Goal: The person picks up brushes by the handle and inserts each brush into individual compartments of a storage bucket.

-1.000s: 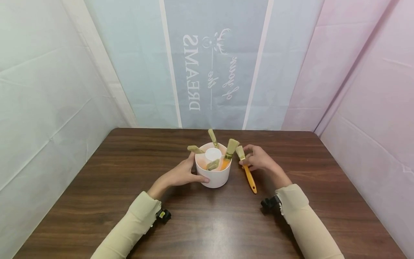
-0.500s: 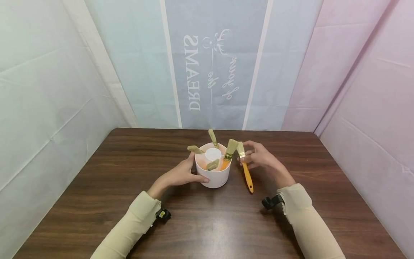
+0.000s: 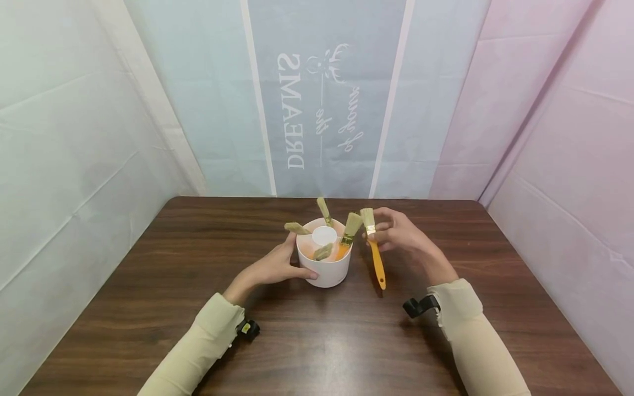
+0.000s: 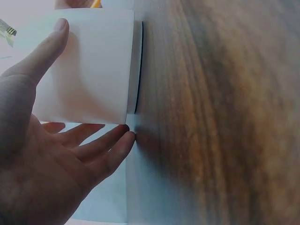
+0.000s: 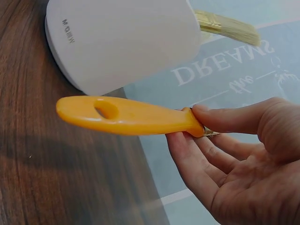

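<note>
A round white holder (image 3: 324,274) with inner dividers and a central tube stands on the table, several paintbrushes leaning in it, bristles up. My left hand (image 3: 274,265) holds its left side, thumb across the front and fingers behind. To the right of the holder, my right hand (image 3: 401,234) pinches a paintbrush (image 3: 376,258) with a yellow handle, near the metal collar. This brush has its pale bristles up and its handle pointing down, above the tabletop. The right wrist view shows the handle's hole and thumb and fingers at the collar (image 5: 206,132).
The dark wood table (image 3: 317,341) spreads around the holder. A printed cloth (image 3: 322,110) hangs behind its far edge, and pale sheets (image 3: 64,165) hang at the sides. Each wrist carries a black camera mount (image 3: 421,306).
My right hand has raised the paintbrush off to the holder's right, and the brush has turned more upright. The left hand keeps its hold on the holder.
</note>
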A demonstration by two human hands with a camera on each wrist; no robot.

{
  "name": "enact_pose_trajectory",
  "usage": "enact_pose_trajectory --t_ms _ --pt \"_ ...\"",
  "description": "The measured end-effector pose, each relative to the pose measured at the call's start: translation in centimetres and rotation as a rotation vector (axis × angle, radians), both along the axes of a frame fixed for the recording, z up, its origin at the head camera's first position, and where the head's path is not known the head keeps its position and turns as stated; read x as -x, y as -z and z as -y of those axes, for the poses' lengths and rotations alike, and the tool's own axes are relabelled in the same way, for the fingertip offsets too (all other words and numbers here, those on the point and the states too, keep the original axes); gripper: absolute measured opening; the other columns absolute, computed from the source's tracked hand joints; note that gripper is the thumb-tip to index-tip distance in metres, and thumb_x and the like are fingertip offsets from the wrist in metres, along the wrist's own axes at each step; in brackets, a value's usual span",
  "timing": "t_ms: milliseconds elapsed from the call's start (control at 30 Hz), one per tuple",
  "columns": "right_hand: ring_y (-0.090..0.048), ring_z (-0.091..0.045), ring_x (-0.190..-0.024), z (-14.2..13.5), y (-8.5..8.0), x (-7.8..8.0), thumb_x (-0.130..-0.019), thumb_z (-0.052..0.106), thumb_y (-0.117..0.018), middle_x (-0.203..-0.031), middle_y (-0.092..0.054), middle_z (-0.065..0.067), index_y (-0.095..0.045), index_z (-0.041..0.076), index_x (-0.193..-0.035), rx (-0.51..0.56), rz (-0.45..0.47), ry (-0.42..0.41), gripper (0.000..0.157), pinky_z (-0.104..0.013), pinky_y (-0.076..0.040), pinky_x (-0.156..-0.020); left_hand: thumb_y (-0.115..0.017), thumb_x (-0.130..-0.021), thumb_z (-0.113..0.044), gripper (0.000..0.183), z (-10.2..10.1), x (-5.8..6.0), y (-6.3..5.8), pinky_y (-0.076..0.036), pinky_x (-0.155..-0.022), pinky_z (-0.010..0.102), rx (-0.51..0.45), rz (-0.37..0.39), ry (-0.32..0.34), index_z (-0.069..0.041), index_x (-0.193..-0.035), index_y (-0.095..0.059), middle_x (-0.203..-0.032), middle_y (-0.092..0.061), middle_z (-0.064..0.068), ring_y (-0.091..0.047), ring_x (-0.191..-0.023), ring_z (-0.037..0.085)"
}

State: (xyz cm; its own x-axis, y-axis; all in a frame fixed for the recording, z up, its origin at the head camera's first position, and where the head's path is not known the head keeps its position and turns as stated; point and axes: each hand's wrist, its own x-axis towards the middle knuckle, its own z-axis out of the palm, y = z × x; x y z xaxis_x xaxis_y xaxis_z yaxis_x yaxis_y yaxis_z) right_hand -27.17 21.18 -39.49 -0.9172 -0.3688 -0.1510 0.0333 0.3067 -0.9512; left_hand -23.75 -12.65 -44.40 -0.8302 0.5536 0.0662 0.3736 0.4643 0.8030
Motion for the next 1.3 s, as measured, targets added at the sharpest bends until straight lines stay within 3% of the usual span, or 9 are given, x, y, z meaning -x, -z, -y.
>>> enact_pose_trajectory --t_ms 133,400,567,800,900,1100,1300 --pt "-0.075 -0.026 -0.091 0.0 -0.7 -0.1 -0.093 -0.003 -0.069 -0.114 -0.074 -0.025 -0.036 0.0 -0.151 0.026 -0.019 0.004 0.067 -0.041 -0.063 -0.077 -0.091 -0.08 -0.036 0.11 0.2 0.0 -0.1 -0.041 -0.117 0.049 0.015 -0.008 -0.014 -0.025 -0.157 -0.013 -0.16 -0.04 0.011 -0.046 -0.145 0.023" --pt "-0.076 -0.019 -0.087 -0.2 -1.8 -0.6 -0.095 -0.003 -0.067 -0.113 -0.074 -0.022 -0.035 0.001 -0.152 0.061 -0.041 0.011 0.065 -0.039 -0.063 -0.075 -0.089 -0.082 -0.036 0.109 0.4 0.0 -0.6 -0.044 -0.115 0.048 0.026 0.018 0.002 -0.025 -0.158 -0.012 -0.162 -0.037 0.012 -0.044 -0.147 0.024" --pt "-0.076 -0.018 -0.085 -0.2 -2.6 -0.9 -0.096 -0.004 -0.066 -0.102 -0.077 -0.007 -0.033 0.002 -0.154 0.078 -0.056 0.039 0.068 -0.038 -0.063 -0.076 -0.087 -0.084 -0.035 0.108 0.6 0.0 -0.6 -0.045 -0.114 0.048 0.049 0.005 0.011 -0.025 -0.159 -0.01 -0.16 -0.04 0.014 -0.046 -0.145 0.026" --pt "-0.076 -0.018 -0.087 -0.3 -3.6 -1.5 -0.095 -0.003 -0.069 -0.108 -0.077 -0.015 -0.034 0.004 -0.154 0.085 -0.087 0.053 0.069 -0.04 -0.063 -0.076 -0.089 -0.081 -0.037 0.114 0.4 -0.1 -0.8 -0.041 -0.117 0.049 0.046 0.002 0.012 -0.024 -0.16 -0.01 -0.159 -0.042 0.013 -0.047 -0.144 0.025" --pt "-0.076 -0.017 -0.087 -0.3 -4.0 -1.9 -0.094 -0.003 -0.069 -0.105 -0.077 -0.013 -0.035 0.002 -0.153 0.097 -0.103 0.052 0.068 -0.039 -0.063 -0.077 -0.091 -0.078 -0.039 0.113 0.2 -0.2 -0.7 -0.039 -0.118 0.048 0.042 -0.011 0.003 -0.024 -0.159 -0.013 -0.156 -0.045 0.011 -0.048 -0.143 0.023" --pt "-0.077 -0.016 -0.09 -0.2 -5.0 -2.6 -0.095 -0.002 -0.068 -0.099 -0.078 0.0 -0.037 0.007 -0.152 0.109 -0.122 0.063 0.066 -0.037 -0.063 -0.076 -0.09 -0.081 -0.032 0.103 0.0 -0.2 -0.8 -0.049 -0.11 0.045 -0.003 -0.002 -0.008 -0.022 -0.155 -0.019 -0.156 -0.043 0.011 -0.051 -0.14 0.024" --pt "-0.077 -0.015 -0.09 -0.1 -5.8 -3.2 -0.095 -0.001 -0.069 -0.107 -0.079 -0.008 -0.04 0.01 -0.151 0.116 -0.176 0.054 0.064 -0.036 -0.063 -0.076 -0.089 -0.083 -0.03 0.098 0.3 -0.3 -1.0 -0.048 -0.111 0.05 -0.002 -0.01 -0.016 -0.018 -0.154 -0.022 -0.156 -0.044 0.015 -0.048 -0.142 0.03"
